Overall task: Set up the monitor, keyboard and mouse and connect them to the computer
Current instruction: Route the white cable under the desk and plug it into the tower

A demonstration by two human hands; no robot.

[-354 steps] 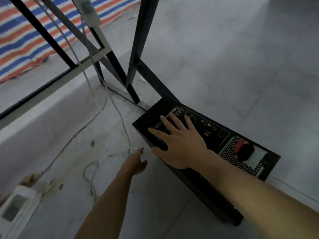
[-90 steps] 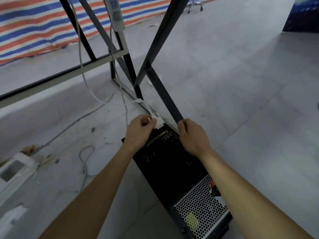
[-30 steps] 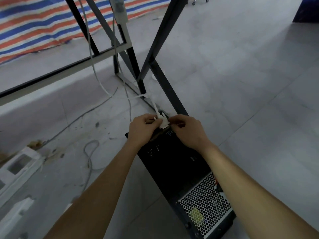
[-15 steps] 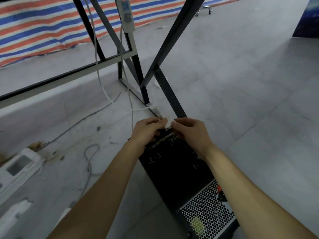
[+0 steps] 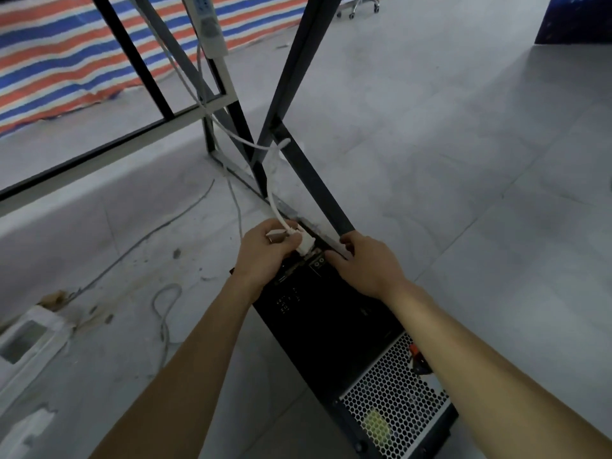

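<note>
Down on the grey tiled floor lies the black computer tower, rear panel facing up, honeycomb grille at the near end. The left hand has fingers and thumb closed round the white plug, holding it right at the ports on the tower's far end. Whether it is seated in a port, I cannot tell. The white cable climbs from the plug to the black desk frame. The right hand grips the tower, fingers curled over its far edge beside the frame's slanted bar. 1 white power strip hangs on the frame. A grey cord loops on the floor at left, with white foam packing beyond it. A striped tarp lies behind.
</note>
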